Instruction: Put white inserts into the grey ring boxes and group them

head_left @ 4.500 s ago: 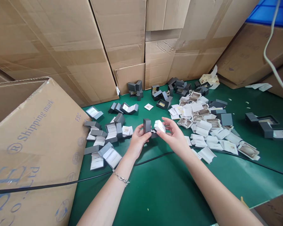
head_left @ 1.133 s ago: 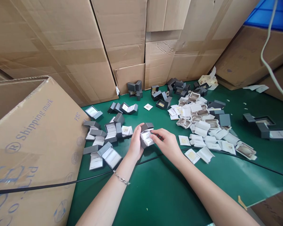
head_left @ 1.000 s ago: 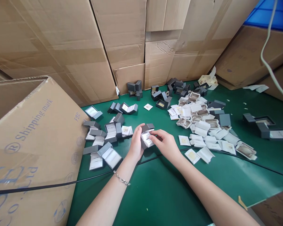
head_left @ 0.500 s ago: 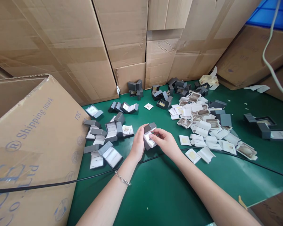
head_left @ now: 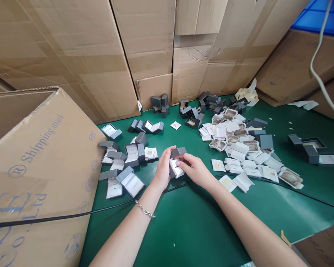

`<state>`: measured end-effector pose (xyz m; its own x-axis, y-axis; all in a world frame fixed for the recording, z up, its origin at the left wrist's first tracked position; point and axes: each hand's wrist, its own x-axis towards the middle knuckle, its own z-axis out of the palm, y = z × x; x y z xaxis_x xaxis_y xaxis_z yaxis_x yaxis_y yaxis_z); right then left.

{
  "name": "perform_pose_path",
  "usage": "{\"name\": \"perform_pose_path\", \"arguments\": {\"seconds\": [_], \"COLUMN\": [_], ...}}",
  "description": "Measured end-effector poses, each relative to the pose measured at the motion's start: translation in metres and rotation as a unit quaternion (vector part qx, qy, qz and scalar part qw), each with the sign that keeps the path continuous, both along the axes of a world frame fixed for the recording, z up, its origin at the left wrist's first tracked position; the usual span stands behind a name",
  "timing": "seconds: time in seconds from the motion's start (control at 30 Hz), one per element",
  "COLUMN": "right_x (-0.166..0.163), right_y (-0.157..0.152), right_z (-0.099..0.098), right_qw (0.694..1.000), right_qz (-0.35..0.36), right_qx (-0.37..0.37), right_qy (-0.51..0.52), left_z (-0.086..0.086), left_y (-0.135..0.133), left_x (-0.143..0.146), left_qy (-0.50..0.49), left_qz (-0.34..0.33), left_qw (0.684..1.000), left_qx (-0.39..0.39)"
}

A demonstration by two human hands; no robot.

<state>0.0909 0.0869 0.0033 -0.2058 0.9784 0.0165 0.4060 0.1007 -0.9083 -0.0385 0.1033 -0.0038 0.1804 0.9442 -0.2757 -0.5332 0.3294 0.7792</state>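
Note:
A small dark grey jewelry box with its lid raised is gripped in my left hand, whose fingers wrap round its left side. Inside it sits a white insert, tilted and standing partly out of the box. My right hand pinches that insert at its right edge, thumb on top; some fingers are hidden behind the lid. Left of my hands lie several open grey boxes with white linings. To the right is a pile of loose white inserts and card pieces.
Cardboard cartons wall off the back, and a large open carton stands at the left. A black cable crosses the green table beneath my wrists. More dark boxes lie at the back and far right.
The white insert has shifted within the box and juts out more at its lower edge. The lid has turned slightly. Both hands stay in nearly the same place.

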Motion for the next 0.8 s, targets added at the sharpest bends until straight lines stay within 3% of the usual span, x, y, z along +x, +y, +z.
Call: {"name": "perform_pose_path", "arguments": {"seconds": [0.47,0.7,0.8], "right_x": [0.003,-0.007,-0.009], "right_y": [0.001,-0.003,-0.006], "right_z": [0.007,0.005,0.007], "right_qw": [0.999,0.989,0.992], "right_qz": [0.024,-0.074,-0.047], "right_qx": [0.039,0.101,0.105], "right_qy": [-0.028,-0.074,-0.056], "left_z": [-0.002,0.002,0.004], "left_y": [-0.002,-0.002,-0.001], "left_x": [0.001,0.001,0.0], "left_qy": [0.004,-0.01,-0.017], "left_qz": [-0.018,-0.017,-0.023], "left_qw": [1.0,0.999,0.999], "left_qx": [-0.01,-0.026,-0.032]}}
